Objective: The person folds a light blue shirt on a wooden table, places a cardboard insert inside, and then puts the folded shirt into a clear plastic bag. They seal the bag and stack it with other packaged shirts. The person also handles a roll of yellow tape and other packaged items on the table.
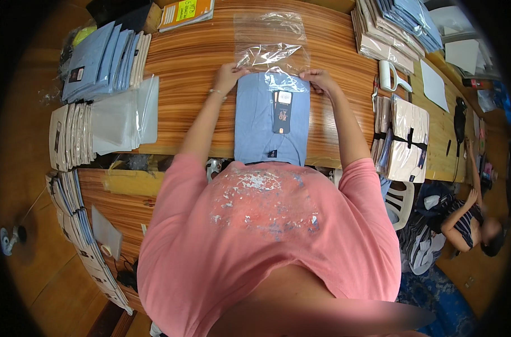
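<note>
A folded light-blue shirt [252, 123] lies on the table in front of me, its near end by my chest. On it rests a dark hang tag [282, 115] with a white sticker. Clear plastic bag [271, 39] film stretches beyond the shirt's far end and shines over its top; how far down it covers the shirt I cannot tell. My left hand [229, 78] pinches the bag's left edge near the shirt's far left corner. At the opposite corner, the fingers of my right hand [323, 82] are closed on the bag's right edge.
Bagged blue shirts [95, 62] and clear empty bags [123, 123] sit at left. On the right are strapped shirt bundles [410, 132], a white tape dispenser [385, 76] and further stacked shirts [379, 36]. Another person [463, 222] is at far right.
</note>
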`<state>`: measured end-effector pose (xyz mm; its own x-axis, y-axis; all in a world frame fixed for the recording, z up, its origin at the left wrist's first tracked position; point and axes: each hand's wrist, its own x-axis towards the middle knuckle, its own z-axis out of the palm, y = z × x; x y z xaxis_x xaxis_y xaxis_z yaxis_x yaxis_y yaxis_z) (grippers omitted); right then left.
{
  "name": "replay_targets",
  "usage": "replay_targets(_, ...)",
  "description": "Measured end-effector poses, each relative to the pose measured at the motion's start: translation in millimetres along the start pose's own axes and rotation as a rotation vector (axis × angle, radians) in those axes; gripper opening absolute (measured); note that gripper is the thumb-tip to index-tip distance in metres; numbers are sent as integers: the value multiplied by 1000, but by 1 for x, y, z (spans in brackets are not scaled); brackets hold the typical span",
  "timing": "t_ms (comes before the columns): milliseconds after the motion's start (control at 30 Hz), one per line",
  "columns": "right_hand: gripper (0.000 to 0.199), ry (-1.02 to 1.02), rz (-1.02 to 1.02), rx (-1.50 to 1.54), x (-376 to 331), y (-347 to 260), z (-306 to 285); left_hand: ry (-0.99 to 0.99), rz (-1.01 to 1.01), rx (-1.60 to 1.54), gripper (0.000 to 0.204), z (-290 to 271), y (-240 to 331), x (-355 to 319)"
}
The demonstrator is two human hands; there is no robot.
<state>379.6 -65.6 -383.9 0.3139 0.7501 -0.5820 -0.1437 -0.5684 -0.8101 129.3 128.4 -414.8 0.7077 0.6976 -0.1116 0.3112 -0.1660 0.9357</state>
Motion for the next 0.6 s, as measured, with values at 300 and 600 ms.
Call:
replay_targets(300, 21, -144, 168, -16, -2, -2, -25, -387, -304, -71, 41, -23, 33, -5)
replay_targets(600, 29, -63, -3, -157, -51, 9, -3, -203, -159, 193, 51, -25, 41, -44)
